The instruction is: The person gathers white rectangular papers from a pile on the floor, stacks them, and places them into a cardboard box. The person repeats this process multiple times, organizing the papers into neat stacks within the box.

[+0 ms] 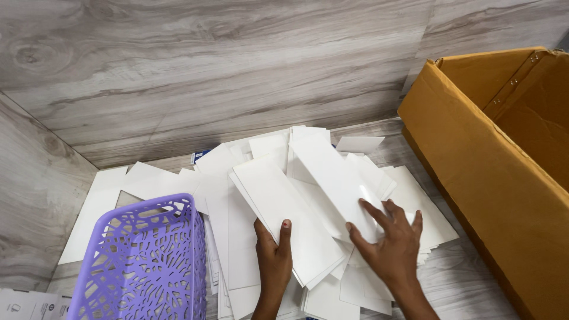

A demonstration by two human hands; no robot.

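The left hand (pixel 274 253) pinches the near end of a long white card (pixel 284 216), thumb on top, fingers hidden beneath. The card lies atop the pile (pixel 237 178) on the counter (pixel 468 278), its long axis running from near right to far left. Just right of it, the right hand (pixel 391 243) rests spread on a second card (pixel 335 178), angled the same way.

A purple basket (pixel 142 261) stands near left, a cardboard box (pixel 492 172) right.
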